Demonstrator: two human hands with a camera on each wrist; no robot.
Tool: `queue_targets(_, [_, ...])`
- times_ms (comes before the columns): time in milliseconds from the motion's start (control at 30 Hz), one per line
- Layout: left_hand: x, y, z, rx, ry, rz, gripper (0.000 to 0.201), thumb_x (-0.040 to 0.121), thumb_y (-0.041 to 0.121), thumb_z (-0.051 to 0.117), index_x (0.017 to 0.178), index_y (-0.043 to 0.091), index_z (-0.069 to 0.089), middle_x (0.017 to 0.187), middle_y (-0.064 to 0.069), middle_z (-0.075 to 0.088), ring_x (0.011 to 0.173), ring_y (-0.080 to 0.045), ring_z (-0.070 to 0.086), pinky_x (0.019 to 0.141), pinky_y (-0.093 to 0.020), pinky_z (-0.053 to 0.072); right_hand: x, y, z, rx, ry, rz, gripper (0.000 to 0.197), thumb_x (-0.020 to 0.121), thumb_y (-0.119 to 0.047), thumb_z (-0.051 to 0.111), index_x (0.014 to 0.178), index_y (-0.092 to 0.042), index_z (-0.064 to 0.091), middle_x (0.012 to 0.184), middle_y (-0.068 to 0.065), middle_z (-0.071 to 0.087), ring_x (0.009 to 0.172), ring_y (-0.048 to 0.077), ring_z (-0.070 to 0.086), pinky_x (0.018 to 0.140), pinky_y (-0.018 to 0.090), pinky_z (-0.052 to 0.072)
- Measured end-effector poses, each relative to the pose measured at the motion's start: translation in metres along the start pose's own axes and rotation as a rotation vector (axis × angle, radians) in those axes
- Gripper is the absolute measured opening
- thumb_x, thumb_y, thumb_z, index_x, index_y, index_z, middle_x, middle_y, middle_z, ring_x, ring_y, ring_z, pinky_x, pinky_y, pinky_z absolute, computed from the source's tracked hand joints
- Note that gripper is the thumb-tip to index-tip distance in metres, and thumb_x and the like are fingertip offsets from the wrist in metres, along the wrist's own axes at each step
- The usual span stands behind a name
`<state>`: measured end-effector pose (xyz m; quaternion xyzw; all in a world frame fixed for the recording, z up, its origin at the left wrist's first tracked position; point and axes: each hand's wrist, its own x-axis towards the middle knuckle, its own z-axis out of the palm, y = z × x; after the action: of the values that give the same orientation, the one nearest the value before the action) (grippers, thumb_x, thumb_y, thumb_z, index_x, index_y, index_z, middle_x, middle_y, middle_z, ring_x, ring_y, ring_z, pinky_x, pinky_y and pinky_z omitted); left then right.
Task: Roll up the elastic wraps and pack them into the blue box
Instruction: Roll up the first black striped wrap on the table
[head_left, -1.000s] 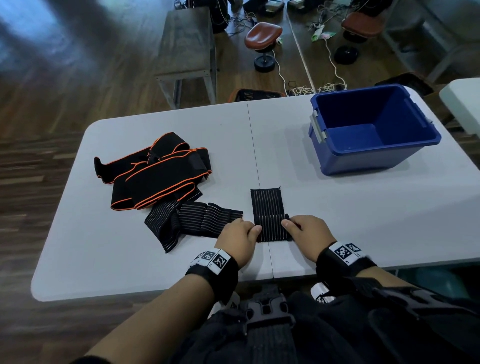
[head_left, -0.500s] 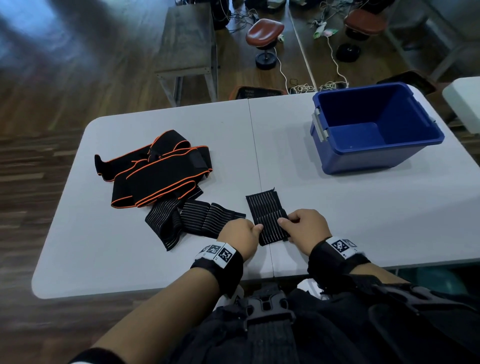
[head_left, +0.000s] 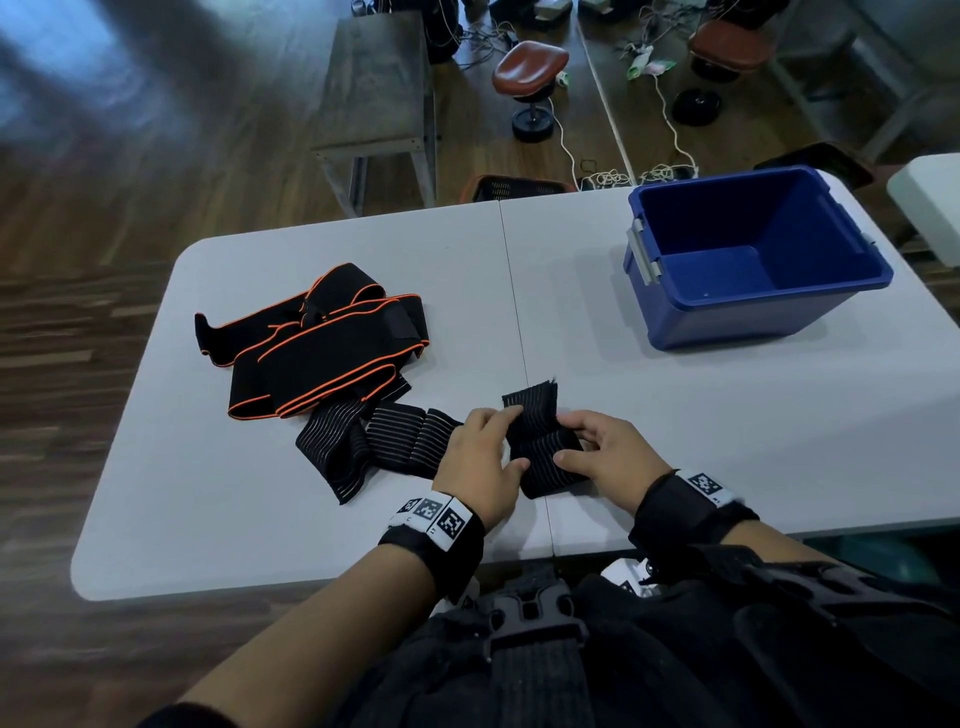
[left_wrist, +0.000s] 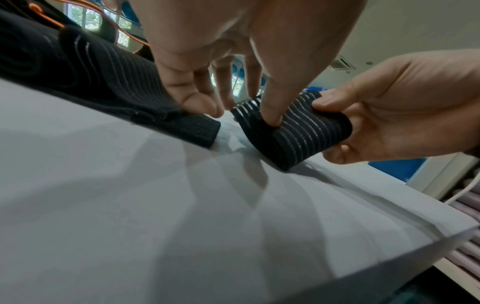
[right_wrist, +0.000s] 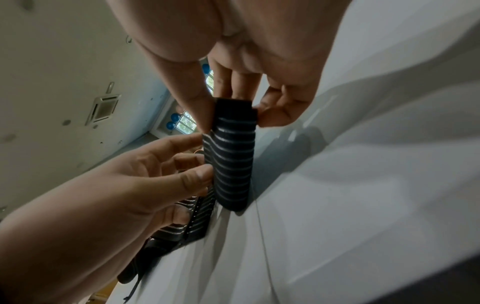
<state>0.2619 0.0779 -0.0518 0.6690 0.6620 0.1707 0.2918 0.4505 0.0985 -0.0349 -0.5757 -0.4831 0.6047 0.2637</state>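
Note:
A short black wrap with thin pale stripes (head_left: 540, 441) is partly rolled near the table's front edge, its free end (head_left: 531, 399) pointing away from me. My left hand (head_left: 485, 457) pinches the roll's left end (left_wrist: 272, 123) with thumb and fingers. My right hand (head_left: 605, 452) grips the roll's right end (right_wrist: 233, 115) between thumb and fingers. A second striped wrap (head_left: 374, 441) lies crumpled to the left, touching my left hand. Behind it lies a black wrap with orange edging (head_left: 317, 353). The blue box (head_left: 753, 260) stands empty at the far right.
The white folding table (head_left: 260, 519) has a seam down its middle. Beyond its far edge are a grey bench (head_left: 376, 88), two brown stools (head_left: 530, 67) and cables on the wooden floor. Another white surface (head_left: 930, 202) shows at the right edge.
The wrap has gone from lying flat to being rolled from the near end. Both hands have moved away from me with the roll and lifted it slightly. The flat part is shorter.

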Motion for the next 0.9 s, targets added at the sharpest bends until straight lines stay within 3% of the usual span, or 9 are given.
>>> queue_targets(100, [0.0, 0.004, 0.0, 0.016, -0.051, 0.033, 0.066, 0.088, 0.022, 0.068, 0.149, 0.026, 0.042, 0.144, 0.006, 0.046, 0.131, -0.02, 0.042, 0.114, -0.03, 0.033, -0.004, -0.002, -0.004, -0.003, 0.005, -0.011, 0.046, 0.081, 0.013, 0.07, 0.119, -0.015, 0.064, 0.098, 0.003, 0.07, 0.085, 0.008, 0.067, 0.071, 0.018, 0.057])
queue_targets(200, [0.0, 0.007, 0.002, 0.016, -0.105, 0.068, 0.068, 0.081, 0.022, 0.063, 0.146, 0.025, 0.045, 0.142, 0.005, 0.052, 0.129, -0.021, 0.047, 0.113, -0.037, 0.039, -0.006, -0.001, -0.007, -0.115, 0.07, -0.078, 0.043, 0.075, 0.007, 0.078, 0.101, -0.027, 0.069, 0.096, 0.004, 0.069, 0.085, 0.015, 0.064, 0.076, 0.026, 0.058])
queue_targets(300, [0.002, 0.009, 0.003, 0.02, -0.163, 0.101, 0.071, 0.071, 0.028, 0.057, 0.141, 0.028, 0.047, 0.133, 0.006, 0.058, 0.123, -0.02, 0.053, 0.106, -0.04, 0.045, -0.008, 0.004, -0.008, -0.141, 0.122, -0.127, 0.044, 0.068, 0.007, 0.08, 0.089, -0.029, 0.068, 0.089, 0.008, 0.07, 0.083, 0.019, 0.066, 0.074, 0.027, 0.058])
queue_targets(367, [0.002, 0.012, 0.003, 0.039, -0.204, 0.127, 0.07, 0.07, 0.03, 0.061, 0.139, 0.03, 0.047, 0.13, 0.006, 0.059, 0.119, -0.02, 0.054, 0.103, -0.04, 0.047, -0.011, 0.006, -0.008, -0.122, 0.129, -0.16, 0.052, 0.065, 0.01, 0.079, 0.096, -0.03, 0.063, 0.092, 0.006, 0.069, 0.085, 0.019, 0.066, 0.079, 0.03, 0.058])
queue_targets(533, [0.001, 0.017, 0.004, 0.019, -0.19, 0.129, 0.057, 0.077, 0.024, 0.071, 0.131, 0.025, 0.052, 0.123, 0.005, 0.06, 0.114, -0.017, 0.055, 0.101, -0.035, 0.047, -0.013, 0.011, -0.012, -0.3, 0.079, -0.189, 0.085, 0.069, 0.006, 0.076, 0.137, -0.036, 0.047, 0.099, -0.007, 0.059, 0.093, 0.014, 0.062, 0.09, 0.031, 0.055])
queue_targets(667, [-0.002, 0.021, 0.002, -0.085, -0.098, 0.126, 0.06, 0.078, 0.016, 0.074, 0.131, 0.027, 0.049, 0.123, 0.005, 0.049, 0.103, -0.011, 0.057, 0.093, -0.026, 0.05, -0.014, 0.014, -0.017, -0.412, 0.108, -0.19, 0.086, 0.072, 0.004, 0.078, 0.141, -0.033, 0.045, 0.115, -0.01, 0.057, 0.1, 0.012, 0.06, 0.095, 0.033, 0.053])
queue_targets(733, [-0.003, 0.022, 0.001, -0.176, -0.053, 0.099, 0.064, 0.077, 0.012, 0.075, 0.13, 0.032, 0.045, 0.123, 0.006, 0.045, 0.089, -0.007, 0.06, 0.083, -0.022, 0.054, -0.017, 0.014, -0.019, -0.388, 0.124, -0.193, 0.083, 0.073, 0.003, 0.077, 0.139, -0.033, 0.044, 0.112, -0.009, 0.057, 0.096, 0.011, 0.061, 0.091, 0.031, 0.055])
queue_targets(800, [-0.003, 0.021, 0.0, -0.232, -0.031, 0.064, 0.061, 0.078, 0.013, 0.077, 0.126, 0.034, 0.046, 0.122, 0.007, 0.043, 0.08, -0.004, 0.062, 0.078, -0.021, 0.056, -0.019, 0.014, -0.02, -0.221, 0.126, -0.145, 0.075, 0.075, 0.002, 0.077, 0.134, -0.032, 0.045, 0.108, -0.001, 0.061, 0.091, 0.014, 0.066, 0.078, 0.034, 0.06])
queue_targets(900, [-0.002, 0.015, -0.001, -0.145, -0.097, 0.056, 0.05, 0.078, 0.028, 0.08, 0.122, 0.031, 0.056, 0.121, 0.01, 0.044, 0.088, -0.005, 0.06, 0.084, -0.024, 0.055, -0.016, 0.018, -0.021, -0.092, 0.151, -0.042, 0.049, 0.079, -0.005, 0.078, 0.116, -0.026, 0.054, 0.106, 0.008, 0.062, 0.087, 0.026, 0.07, 0.062, 0.044, 0.062])
